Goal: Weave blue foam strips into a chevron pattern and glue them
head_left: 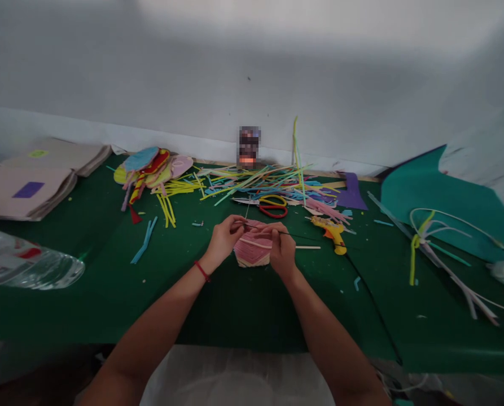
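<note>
A pink fan-like piece made of strips, with a pale edge at the bottom, lies on the green table in front of me. Above it, my left hand pinches one end of a thin dark strip. My right hand has its thumb and fingers closed on the same strip, which runs on past it to the right. A pale stick pokes out to the right from behind my right hand. The fingers partly cover the pink piece.
Scissors and a heap of coloured strips lie behind my hands. A yellow glue gun with a black cord rests right. Finished-looking fans, pink notebooks and a plastic bottle are left; teal sheet right.
</note>
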Demonstrator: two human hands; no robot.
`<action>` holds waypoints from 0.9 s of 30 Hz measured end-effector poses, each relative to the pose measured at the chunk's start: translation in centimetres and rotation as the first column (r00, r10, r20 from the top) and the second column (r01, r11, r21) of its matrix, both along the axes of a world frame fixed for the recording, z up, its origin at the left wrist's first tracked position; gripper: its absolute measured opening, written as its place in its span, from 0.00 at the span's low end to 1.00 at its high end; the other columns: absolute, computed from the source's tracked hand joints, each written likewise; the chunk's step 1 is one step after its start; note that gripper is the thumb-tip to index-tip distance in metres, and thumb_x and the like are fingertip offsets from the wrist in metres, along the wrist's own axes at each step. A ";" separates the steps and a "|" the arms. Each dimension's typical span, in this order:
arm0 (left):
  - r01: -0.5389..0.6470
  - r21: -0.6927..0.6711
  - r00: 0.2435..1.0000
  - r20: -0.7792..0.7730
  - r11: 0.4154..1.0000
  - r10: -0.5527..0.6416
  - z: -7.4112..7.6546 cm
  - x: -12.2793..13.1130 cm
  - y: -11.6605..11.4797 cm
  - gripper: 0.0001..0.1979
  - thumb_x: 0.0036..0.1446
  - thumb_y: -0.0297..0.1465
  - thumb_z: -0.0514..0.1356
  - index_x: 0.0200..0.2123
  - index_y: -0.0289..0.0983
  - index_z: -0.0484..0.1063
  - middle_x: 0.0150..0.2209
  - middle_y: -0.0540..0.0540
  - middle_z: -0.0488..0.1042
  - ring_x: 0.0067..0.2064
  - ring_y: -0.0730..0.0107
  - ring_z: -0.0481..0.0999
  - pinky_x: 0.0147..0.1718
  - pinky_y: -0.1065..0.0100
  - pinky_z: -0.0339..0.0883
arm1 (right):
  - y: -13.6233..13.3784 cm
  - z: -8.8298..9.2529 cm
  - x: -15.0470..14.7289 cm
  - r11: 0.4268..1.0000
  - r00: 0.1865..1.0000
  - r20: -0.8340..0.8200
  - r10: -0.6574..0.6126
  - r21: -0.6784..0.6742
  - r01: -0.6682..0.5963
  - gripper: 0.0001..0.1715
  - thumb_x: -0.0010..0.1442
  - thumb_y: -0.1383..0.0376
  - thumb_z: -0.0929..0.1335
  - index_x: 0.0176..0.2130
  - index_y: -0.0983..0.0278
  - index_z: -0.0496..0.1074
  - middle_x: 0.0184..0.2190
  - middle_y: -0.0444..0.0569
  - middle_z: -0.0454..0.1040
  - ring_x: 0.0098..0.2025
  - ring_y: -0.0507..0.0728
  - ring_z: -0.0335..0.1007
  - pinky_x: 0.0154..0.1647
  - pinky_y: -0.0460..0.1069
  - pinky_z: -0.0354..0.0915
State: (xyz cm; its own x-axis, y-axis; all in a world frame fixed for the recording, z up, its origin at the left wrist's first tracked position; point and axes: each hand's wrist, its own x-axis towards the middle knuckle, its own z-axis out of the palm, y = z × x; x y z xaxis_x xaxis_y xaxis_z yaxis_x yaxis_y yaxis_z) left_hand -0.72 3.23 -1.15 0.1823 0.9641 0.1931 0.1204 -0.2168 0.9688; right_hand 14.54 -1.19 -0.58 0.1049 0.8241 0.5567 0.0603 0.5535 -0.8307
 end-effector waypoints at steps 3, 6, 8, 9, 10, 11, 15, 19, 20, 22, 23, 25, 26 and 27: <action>0.007 -0.028 0.999 0.046 1.000 -0.006 -0.1 0.0 0.1 0.08 0.53 0.28 0.57 0.38 0.35 0.68 0.35 0.44 0.78 0.40 0.64 0.80 0.40 0.65 0.73 | 0.1 0.3 -0.3 0.997 0.990 -0.135 -0.031 -0.069 0.022 0.14 0.66 0.55 0.58 0.36 0.60 0.65 0.35 0.48 0.72 0.35 0.55 0.76 0.34 0.54 0.75; 0.040 -0.050 0.995 0.098 0.998 -0.035 -0.1 -0.1 0.2 0.10 0.53 0.29 0.58 0.39 0.35 0.68 0.34 0.44 0.78 0.40 0.62 0.80 0.42 0.62 0.73 | 0.5 0.2 -0.3 0.985 0.967 -0.243 -0.071 -0.167 0.030 0.15 0.65 0.53 0.59 0.35 0.60 0.64 0.34 0.47 0.74 0.33 0.55 0.76 0.32 0.53 0.75; 0.073 -0.068 0.987 0.146 0.995 -0.063 -0.1 -0.1 0.1 0.10 0.53 0.30 0.58 0.40 0.35 0.67 0.34 0.43 0.78 0.40 0.61 0.80 0.43 0.59 0.72 | 1.0 -0.1 -0.1 0.973 0.951 -0.292 -0.106 -0.230 0.038 0.16 0.64 0.51 0.60 0.35 0.61 0.63 0.33 0.47 0.75 0.33 0.55 0.76 0.31 0.53 0.75; 0.087 -0.079 0.983 0.170 0.993 -0.073 -0.1 -0.1 0.1 0.10 0.53 0.31 0.58 0.40 0.35 0.66 0.33 0.43 0.78 0.40 0.61 0.80 0.44 0.58 0.72 | 1.2 -0.2 0.1 0.966 0.941 -0.316 -0.118 -0.257 0.035 0.16 0.63 0.51 0.60 0.35 0.61 0.62 0.32 0.47 0.75 0.32 0.55 0.77 0.30 0.52 0.74; 0.097 -0.088 0.979 0.189 0.991 -0.079 0.0 0.0 0.0 0.10 0.53 0.31 0.58 0.40 0.35 0.66 0.33 0.43 0.79 0.40 0.61 0.80 0.44 0.58 0.72 | 1.5 -0.4 0.2 0.959 0.931 -0.342 -0.127 -0.281 0.027 0.17 0.63 0.50 0.61 0.34 0.61 0.62 0.32 0.47 0.76 0.32 0.56 0.77 0.30 0.52 0.74; 0.103 -0.095 0.977 0.197 0.990 -0.083 0.0 0.0 0.0 0.10 0.53 0.31 0.58 0.40 0.35 0.66 0.34 0.42 0.79 0.40 0.61 0.80 0.44 0.58 0.72 | 1.7 -0.5 0.3 0.954 0.921 -0.367 -0.133 -0.300 0.018 0.17 0.62 0.50 0.61 0.34 0.61 0.63 0.31 0.47 0.76 0.32 0.56 0.77 0.29 0.51 0.74; 0.111 -0.062 0.984 0.145 0.992 -0.101 0.2 0.2 -0.4 0.12 0.56 0.28 0.56 0.44 0.35 0.66 0.41 0.40 0.78 0.45 0.62 0.78 0.47 0.60 0.70 | 2.1 -0.3 0.7 0.943 0.883 -0.440 -0.165 -0.332 0.011 0.18 0.59 0.49 0.64 0.33 0.62 0.65 0.29 0.45 0.76 0.30 0.55 0.77 0.27 0.49 0.73; 0.154 -0.002 0.981 0.122 0.988 -0.152 0.4 0.4 -0.7 0.15 0.57 0.27 0.55 0.49 0.35 0.64 0.48 0.38 0.76 0.52 0.63 0.74 0.51 0.61 0.67 | 1.7 0.5 0.6 0.939 0.876 -0.444 -0.189 -0.343 0.029 0.18 0.57 0.49 0.66 0.32 0.62 0.67 0.29 0.44 0.75 0.31 0.55 0.77 0.27 0.48 0.73; 0.156 0.000 0.981 0.116 0.988 -0.155 0.4 0.4 -0.8 0.15 0.58 0.28 0.55 0.49 0.35 0.63 0.48 0.37 0.75 0.53 0.63 0.73 0.51 0.61 0.66 | 1.6 0.6 0.6 0.937 0.878 -0.438 -0.192 -0.349 0.031 0.18 0.57 0.49 0.66 0.32 0.62 0.67 0.29 0.44 0.75 0.31 0.55 0.77 0.27 0.48 0.73; 0.147 0.003 0.985 0.091 0.989 -0.146 0.5 0.3 -0.9 0.15 0.58 0.28 0.55 0.49 0.35 0.63 0.48 0.37 0.76 0.53 0.62 0.74 0.51 0.61 0.67 | 1.4 0.8 0.5 0.934 0.885 -0.425 -0.190 -0.357 0.029 0.18 0.57 0.50 0.66 0.32 0.62 0.68 0.29 0.44 0.75 0.32 0.56 0.77 0.27 0.48 0.73; 0.141 0.006 0.987 0.078 0.990 -0.141 0.5 0.3 -1.0 0.15 0.58 0.29 0.55 0.49 0.35 0.63 0.48 0.38 0.76 0.52 0.63 0.74 0.50 0.61 0.67 | 1.4 0.8 0.4 0.933 0.887 -0.421 -0.187 -0.358 0.027 0.18 0.57 0.50 0.66 0.32 0.62 0.68 0.29 0.45 0.76 0.32 0.56 0.77 0.28 0.48 0.73; 0.125 0.015 0.991 0.054 0.992 -0.125 0.6 0.2 -1.0 0.14 0.58 0.29 0.55 0.49 0.36 0.63 0.47 0.38 0.76 0.51 0.63 0.75 0.50 0.61 0.68 | 1.3 0.8 0.3 0.934 0.891 -0.416 -0.184 -0.356 0.026 0.18 0.58 0.50 0.66 0.31 0.62 0.69 0.30 0.45 0.76 0.33 0.56 0.77 0.28 0.49 0.73; 0.117 0.018 0.992 0.044 0.993 -0.117 0.6 0.2 -1.1 0.14 0.58 0.28 0.55 0.48 0.36 0.63 0.47 0.38 0.77 0.51 0.63 0.75 0.50 0.62 0.68 | 1.3 0.8 0.3 0.935 0.892 -0.414 -0.184 -0.354 0.028 0.18 0.58 0.50 0.65 0.31 0.62 0.69 0.30 0.45 0.76 0.33 0.56 0.77 0.28 0.49 0.73; 0.108 0.021 0.994 0.034 0.994 -0.108 0.7 0.2 -1.1 0.14 0.58 0.28 0.55 0.48 0.36 0.64 0.46 0.39 0.77 0.51 0.63 0.75 0.49 0.62 0.68 | 1.3 0.8 0.3 0.935 0.892 -0.413 -0.184 -0.353 0.030 0.18 0.58 0.50 0.65 0.32 0.62 0.69 0.30 0.45 0.76 0.33 0.56 0.77 0.28 0.49 0.73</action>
State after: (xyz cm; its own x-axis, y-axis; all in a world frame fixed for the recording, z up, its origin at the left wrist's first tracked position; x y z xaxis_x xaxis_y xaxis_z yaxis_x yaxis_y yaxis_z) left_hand -0.48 2.14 -0.45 0.2781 0.9352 0.2194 0.0613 -0.2452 0.9675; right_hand 14.82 0.09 0.23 0.3696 0.9195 0.1338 -0.3039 0.2557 -0.9177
